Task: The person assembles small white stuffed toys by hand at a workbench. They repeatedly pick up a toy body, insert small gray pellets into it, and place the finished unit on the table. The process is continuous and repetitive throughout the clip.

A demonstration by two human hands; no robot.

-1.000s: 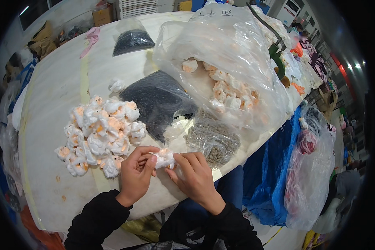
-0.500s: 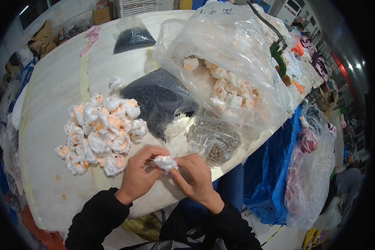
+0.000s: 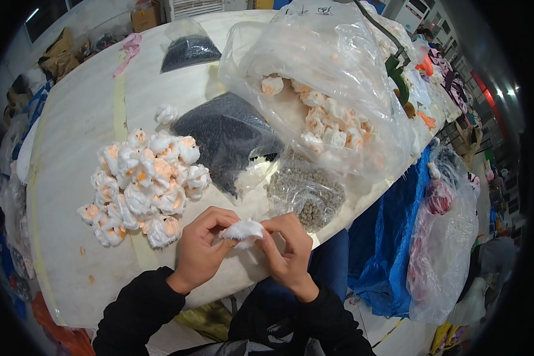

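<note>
Pinching one white fluffy piece (image 3: 245, 230) between them, left hand (image 3: 200, 252) and right hand (image 3: 289, 250) were close together, fingers on opposite ends. Its long axis ran roughly left to right; neither hand was nearer. Pale tabletop (image 3: 65, 184) lay beneath; a white-and-peach heap (image 3: 141, 190) sat leftward, a clear pellet bag (image 3: 312, 212) just beyond the right hand. Blue sheeting (image 3: 385, 243) hung rightward.

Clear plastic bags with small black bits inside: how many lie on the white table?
2: one bag near the far edge of the table, another bag mid-table, right of the pile of white-and-orange fluffy pieces. More may be hidden.
</note>
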